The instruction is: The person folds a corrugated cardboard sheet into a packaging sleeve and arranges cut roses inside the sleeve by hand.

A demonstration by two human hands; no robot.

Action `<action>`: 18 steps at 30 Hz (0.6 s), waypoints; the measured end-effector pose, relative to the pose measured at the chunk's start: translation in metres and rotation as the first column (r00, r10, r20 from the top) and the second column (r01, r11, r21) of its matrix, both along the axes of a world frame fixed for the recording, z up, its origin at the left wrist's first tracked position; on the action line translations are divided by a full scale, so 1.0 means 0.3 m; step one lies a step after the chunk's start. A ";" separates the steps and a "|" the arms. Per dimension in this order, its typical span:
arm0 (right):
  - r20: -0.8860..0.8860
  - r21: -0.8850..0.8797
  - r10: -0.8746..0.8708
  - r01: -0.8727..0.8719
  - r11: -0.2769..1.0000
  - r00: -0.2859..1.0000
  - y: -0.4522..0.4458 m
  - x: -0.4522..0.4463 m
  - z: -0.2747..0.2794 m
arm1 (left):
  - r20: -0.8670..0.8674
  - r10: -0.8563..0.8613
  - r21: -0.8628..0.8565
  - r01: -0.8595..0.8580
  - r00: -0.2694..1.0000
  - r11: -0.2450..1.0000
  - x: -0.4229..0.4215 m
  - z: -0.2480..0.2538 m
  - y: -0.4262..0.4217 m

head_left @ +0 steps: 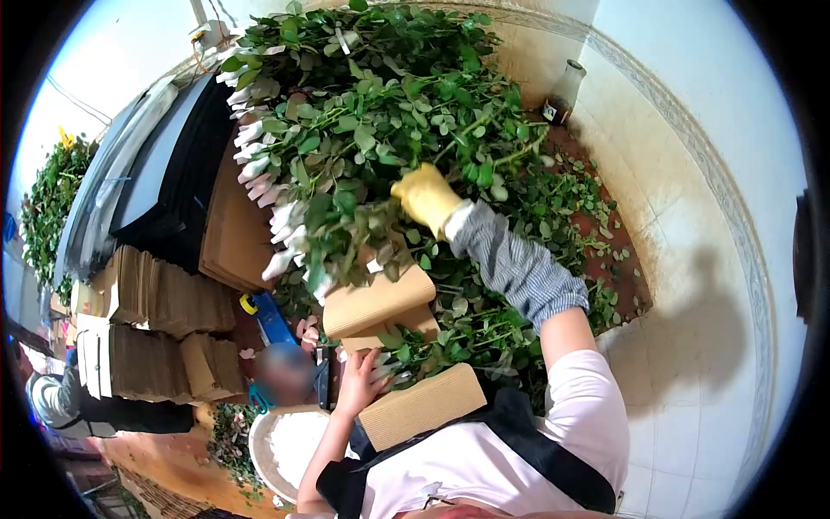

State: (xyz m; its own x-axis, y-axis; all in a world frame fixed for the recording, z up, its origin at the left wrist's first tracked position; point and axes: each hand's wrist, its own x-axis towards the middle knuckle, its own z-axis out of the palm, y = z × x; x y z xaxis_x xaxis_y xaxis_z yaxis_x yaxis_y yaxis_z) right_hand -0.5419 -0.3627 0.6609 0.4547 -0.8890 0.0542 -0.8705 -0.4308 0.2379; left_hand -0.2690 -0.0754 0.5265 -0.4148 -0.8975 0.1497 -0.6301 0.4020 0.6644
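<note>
My right hand, in a yellow glove with a grey checked sleeve above it, is closed around leafy rose stems over the pile. Most of what it grips is hidden by the glove and leaves. My bare left hand rests at the lower edge of a folded sheet of corrugated cardboard, its fingers stretched out beside several pale-tipped roses. Another corrugated cardboard piece lies close to my body. Beyond, a big heap of roses has its pale-wrapped heads facing left.
Stacks of cardboard stand at left, beside dark panels. A blue tool, scissors and a white-lined basket are near my left arm. A glass bottle stands by the tiled wall. Another person is at far left.
</note>
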 end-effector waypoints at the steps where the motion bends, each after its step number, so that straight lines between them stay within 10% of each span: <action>1: -0.037 0.075 0.029 -0.026 0.997 0.999 0.077 0.018 0.059 | 0.005 0.005 -0.019 -0.004 1.000 1.000 0.002 0.000 0.002; 3: 0.008 -0.454 0.279 -0.245 0.857 0.960 0.077 -0.025 -0.103 | 0.008 -0.004 -0.015 0.004 1.000 1.000 0.001 0.007 0.003; 4: -0.333 -0.589 0.103 -0.292 0.754 0.937 -0.036 -0.062 -0.262 | 0.010 -0.010 -0.031 0.011 1.000 0.999 0.003 0.007 0.001; 6: -0.437 -0.419 -0.008 -0.196 0.887 0.899 -0.065 -0.062 -0.239 | 0.014 -0.011 -0.045 0.012 1.000 0.999 0.001 0.007 -0.002; 7: -0.221 -0.051 0.038 -0.051 0.997 0.974 0.010 -0.029 -0.111 | -0.002 -0.005 -0.018 0.005 1.000 1.000 0.001 0.010 -0.001; 9: -0.241 0.025 0.040 -0.035 0.999 0.970 0.001 -0.022 -0.125 | -0.009 0.000 0.017 0.000 1.000 1.000 0.004 0.011 0.002; 13: -0.012 -0.484 0.023 -0.026 0.875 1.000 0.149 -0.055 0.035 | -0.010 0.013 0.004 -0.013 1.000 1.000 0.006 -0.021 0.004; 16: 0.283 -0.372 -0.183 0.284 0.884 0.942 0.237 -0.194 0.259 | 0.006 0.011 0.035 -0.012 1.000 0.999 0.004 0.002 0.001; 17: 0.611 -0.581 0.265 0.194 0.790 0.746 0.276 -0.282 0.288 | 0.005 0.009 0.055 -0.009 1.000 0.998 0.003 0.005 -0.001; 18: 0.394 -0.762 0.165 0.221 0.609 0.904 0.242 -0.344 0.303 | 0.046 -0.002 -0.026 0.004 0.999 1.000 0.003 0.009 -0.001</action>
